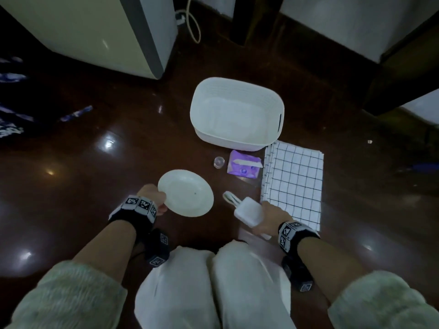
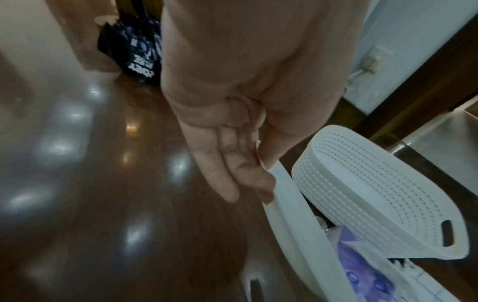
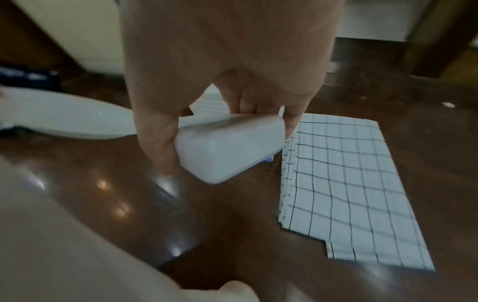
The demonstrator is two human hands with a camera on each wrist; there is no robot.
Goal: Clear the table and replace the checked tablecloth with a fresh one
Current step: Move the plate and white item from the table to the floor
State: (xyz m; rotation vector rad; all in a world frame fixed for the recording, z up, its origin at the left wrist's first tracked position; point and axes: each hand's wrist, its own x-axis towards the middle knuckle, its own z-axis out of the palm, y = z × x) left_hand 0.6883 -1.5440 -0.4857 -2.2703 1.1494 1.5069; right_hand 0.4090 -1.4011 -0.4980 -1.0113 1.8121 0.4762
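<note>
My left hand (image 1: 161, 201) pinches the near rim of a round white plate (image 1: 186, 193), held tilted above the glossy brown surface; in the left wrist view the thumb and fingers (image 2: 245, 163) clamp the plate's edge (image 2: 292, 224). My right hand (image 1: 261, 213) grips a small white box-shaped holder (image 1: 248, 211) with a pale utensil (image 1: 229, 197) sticking out of it. The right wrist view shows that holder (image 3: 227, 155) between thumb and fingers. A folded white checked cloth (image 1: 293, 184) (image 3: 349, 194) lies flat just right of that hand.
A white perforated basket (image 1: 237, 86) (image 2: 375, 194) sits ahead. A purple tissue pack (image 1: 243, 166) and a small clear cup (image 1: 219, 161) lie between it and my hands. A pale cabinet (image 1: 95, 32) stands far left, dark furniture legs (image 1: 240, 20) behind. My knees (image 1: 213, 281) are below.
</note>
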